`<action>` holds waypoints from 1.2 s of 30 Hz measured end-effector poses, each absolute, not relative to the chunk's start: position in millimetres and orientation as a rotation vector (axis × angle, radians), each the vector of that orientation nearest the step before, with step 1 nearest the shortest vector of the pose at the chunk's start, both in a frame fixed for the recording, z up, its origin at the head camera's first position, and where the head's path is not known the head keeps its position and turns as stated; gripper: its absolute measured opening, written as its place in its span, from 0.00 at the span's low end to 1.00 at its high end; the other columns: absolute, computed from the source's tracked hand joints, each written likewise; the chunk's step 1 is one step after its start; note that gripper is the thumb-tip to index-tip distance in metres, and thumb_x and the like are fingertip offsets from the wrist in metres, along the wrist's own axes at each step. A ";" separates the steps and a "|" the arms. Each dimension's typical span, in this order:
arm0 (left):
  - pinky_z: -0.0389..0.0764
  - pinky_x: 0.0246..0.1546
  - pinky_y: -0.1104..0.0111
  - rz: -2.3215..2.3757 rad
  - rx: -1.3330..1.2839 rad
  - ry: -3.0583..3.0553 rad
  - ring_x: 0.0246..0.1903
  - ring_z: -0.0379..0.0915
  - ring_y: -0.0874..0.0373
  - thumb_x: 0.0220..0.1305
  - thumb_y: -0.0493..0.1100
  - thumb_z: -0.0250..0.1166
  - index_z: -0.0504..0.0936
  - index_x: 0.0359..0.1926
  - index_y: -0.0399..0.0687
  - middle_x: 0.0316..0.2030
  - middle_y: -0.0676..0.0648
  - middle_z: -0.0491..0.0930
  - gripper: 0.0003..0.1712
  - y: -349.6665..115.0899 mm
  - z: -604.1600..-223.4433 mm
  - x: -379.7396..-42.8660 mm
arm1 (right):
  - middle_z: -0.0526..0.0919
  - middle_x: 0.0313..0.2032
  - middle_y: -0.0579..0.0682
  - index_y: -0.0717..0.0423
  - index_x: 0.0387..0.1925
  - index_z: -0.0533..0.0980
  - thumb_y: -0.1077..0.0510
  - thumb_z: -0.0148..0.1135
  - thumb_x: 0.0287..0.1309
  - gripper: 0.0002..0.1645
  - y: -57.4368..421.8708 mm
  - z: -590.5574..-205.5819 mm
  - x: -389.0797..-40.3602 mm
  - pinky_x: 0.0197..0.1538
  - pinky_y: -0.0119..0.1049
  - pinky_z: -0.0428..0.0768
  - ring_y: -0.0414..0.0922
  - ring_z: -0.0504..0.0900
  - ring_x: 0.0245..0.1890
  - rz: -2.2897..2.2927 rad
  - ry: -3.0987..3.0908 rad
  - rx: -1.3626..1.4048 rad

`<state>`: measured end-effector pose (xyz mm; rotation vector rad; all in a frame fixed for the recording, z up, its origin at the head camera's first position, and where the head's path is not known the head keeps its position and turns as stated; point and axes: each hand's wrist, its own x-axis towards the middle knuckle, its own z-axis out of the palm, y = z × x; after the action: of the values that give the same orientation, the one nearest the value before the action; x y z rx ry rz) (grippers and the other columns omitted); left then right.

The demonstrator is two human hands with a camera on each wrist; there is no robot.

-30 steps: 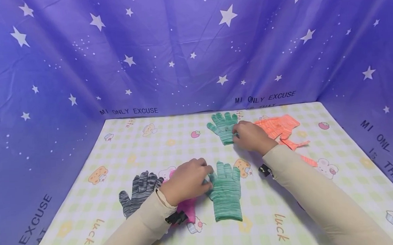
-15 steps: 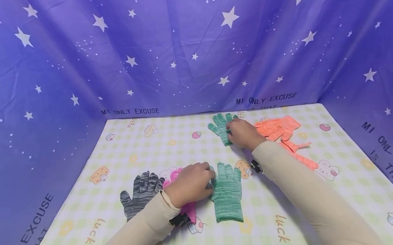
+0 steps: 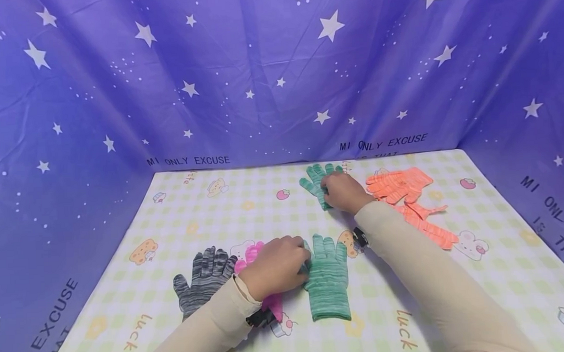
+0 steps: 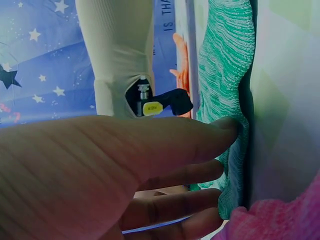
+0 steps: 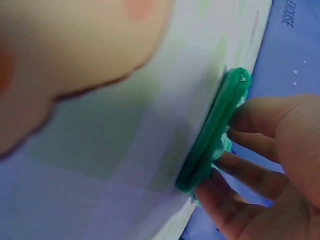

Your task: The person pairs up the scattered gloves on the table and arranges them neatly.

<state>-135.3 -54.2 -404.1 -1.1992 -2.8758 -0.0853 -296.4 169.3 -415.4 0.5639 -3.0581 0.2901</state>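
Note:
In the head view, my left hand [image 3: 276, 268] touches the thumb side of a green knitted glove [image 3: 329, 284] lying flat near the front. In the left wrist view, my thumb and fingertips [image 4: 207, 220] meet that glove's edge, spaced apart. Farther back, my right hand [image 3: 344, 191] lies over a second green glove [image 3: 314, 187] and hides part of it. The right wrist view shows this glove's cuff [image 5: 215, 130] with my spread fingers [image 5: 255, 172] and thumb resting on the knit. A pink glove [image 3: 274, 305] is partly covered by my left hand.
A grey-black striped glove [image 3: 199, 284] lies left of the pink one, partly under my left sleeve. Orange gloves [image 3: 400, 184] lie at the back right, near my right forearm. A checked cloth [image 3: 245, 209] covers the table; a purple starry curtain [image 3: 260, 119] stands behind it.
My right hand has shifted left over the far green glove, and its forearm has swung left, uncovering more orange knit. My left hand has moved slightly right and toward me.

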 end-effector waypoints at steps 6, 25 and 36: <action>0.80 0.32 0.67 -0.100 -1.185 -2.893 0.32 0.76 0.61 0.55 0.49 0.77 0.90 0.38 0.57 0.36 0.56 0.80 0.09 -52.7 -405.1 -134.6 | 0.83 0.60 0.58 0.60 0.60 0.82 0.62 0.61 0.65 0.22 167.0 -407.0 -296.0 0.70 0.56 0.72 0.59 0.77 0.66 0.322 -3.173 0.511; 0.78 0.34 0.64 -0.015 -1.142 -2.841 0.31 0.74 0.58 0.54 0.52 0.79 0.89 0.33 0.56 0.32 0.55 0.79 0.10 -49.6 -407.5 -129.8 | 0.82 0.37 0.53 0.56 0.35 0.85 0.67 0.59 0.58 0.10 159.9 -405.4 -299.9 0.51 0.51 0.78 0.51 0.77 0.41 0.261 -3.170 0.494; 0.79 0.31 0.62 -0.032 -1.160 -2.826 0.26 0.74 0.60 0.54 0.51 0.79 0.88 0.30 0.55 0.28 0.55 0.77 0.10 -48.9 -405.3 -128.3 | 0.83 0.31 0.51 0.53 0.21 0.80 0.67 0.56 0.59 0.14 161.1 -409.3 -300.4 0.49 0.51 0.80 0.50 0.80 0.36 0.184 -3.135 0.500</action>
<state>-128.3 -48.9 -405.3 -1.1598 -2.8264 -0.0322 -300.4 161.1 -409.3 0.5001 -3.1350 0.1842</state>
